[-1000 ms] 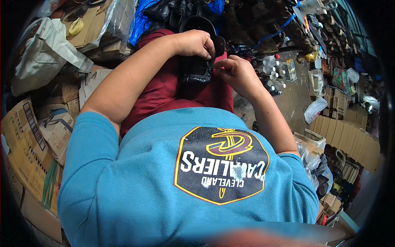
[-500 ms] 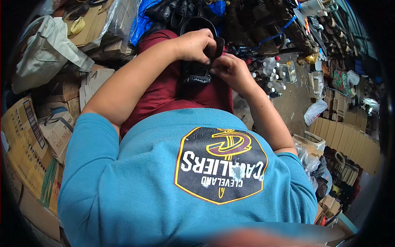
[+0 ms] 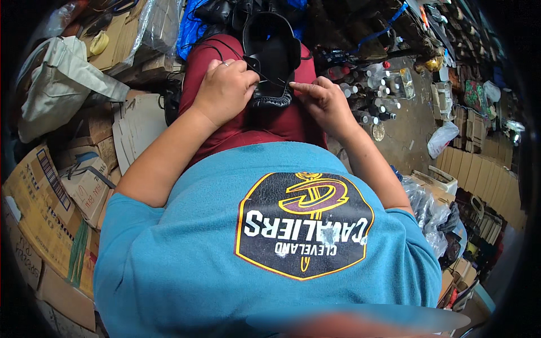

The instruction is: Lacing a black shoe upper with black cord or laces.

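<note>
A black shoe upper (image 3: pixel 275 59) lies on my lap between my thighs, its wide opening facing up and a gathered, stitched-looking edge (image 3: pixel 270 102) nearest me. At its left side my left hand (image 3: pixel 226 90), with a ring on one finger, is closed in a pinch. A thin black thread (image 3: pixel 248 61) loops over the left thigh to these fingers, and a small pale sliver shows at their tips. My right hand (image 3: pixel 325 104) is at the shoe's right edge, index finger and thumb pinched together there. What they hold is too small to make out.
More black shoes (image 3: pixel 225 14) lie on blue plastic beyond my knees. Several bottles (image 3: pixel 377 93) stand on the floor to the right. A pale cloth bag (image 3: pixel 62 84) and cardboard boxes (image 3: pixel 84 186) crowd the left. Flattened cardboard (image 3: pixel 479 180) is at the far right.
My left hand has moved off the shoe's opening, back toward me and leftward, baring the inside of the shoe. The right hand has shifted slightly right. Thread now loops across the left thigh.
</note>
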`<action>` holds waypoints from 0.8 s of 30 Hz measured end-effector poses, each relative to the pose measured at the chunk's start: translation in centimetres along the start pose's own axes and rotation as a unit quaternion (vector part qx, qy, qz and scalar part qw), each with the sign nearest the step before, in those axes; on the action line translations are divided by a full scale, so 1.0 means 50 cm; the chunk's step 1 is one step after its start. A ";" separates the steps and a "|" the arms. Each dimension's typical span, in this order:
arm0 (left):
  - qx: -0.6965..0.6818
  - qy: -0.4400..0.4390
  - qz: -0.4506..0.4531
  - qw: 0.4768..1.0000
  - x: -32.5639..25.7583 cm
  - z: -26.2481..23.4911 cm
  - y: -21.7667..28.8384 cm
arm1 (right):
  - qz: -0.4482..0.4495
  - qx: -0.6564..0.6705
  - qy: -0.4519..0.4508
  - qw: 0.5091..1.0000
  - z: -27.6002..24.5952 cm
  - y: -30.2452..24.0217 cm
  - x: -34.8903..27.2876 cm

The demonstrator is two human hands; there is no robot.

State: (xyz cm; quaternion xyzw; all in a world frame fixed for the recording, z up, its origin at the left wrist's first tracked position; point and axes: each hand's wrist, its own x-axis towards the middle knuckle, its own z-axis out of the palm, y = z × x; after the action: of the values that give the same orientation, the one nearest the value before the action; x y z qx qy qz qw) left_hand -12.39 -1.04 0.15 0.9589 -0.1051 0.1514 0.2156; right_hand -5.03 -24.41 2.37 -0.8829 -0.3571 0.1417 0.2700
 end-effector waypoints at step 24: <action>-0.179 -0.053 -0.030 0.982 0.027 0.025 -0.010 | 0.032 0.220 -0.167 0.960 -0.027 0.081 0.075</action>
State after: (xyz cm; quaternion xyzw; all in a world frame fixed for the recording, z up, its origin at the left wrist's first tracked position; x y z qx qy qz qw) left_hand -10.71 -1.32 -0.66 0.9144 -0.1127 0.0724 0.3821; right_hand 0.45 -24.72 0.92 -0.7762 -0.3287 0.3710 0.3898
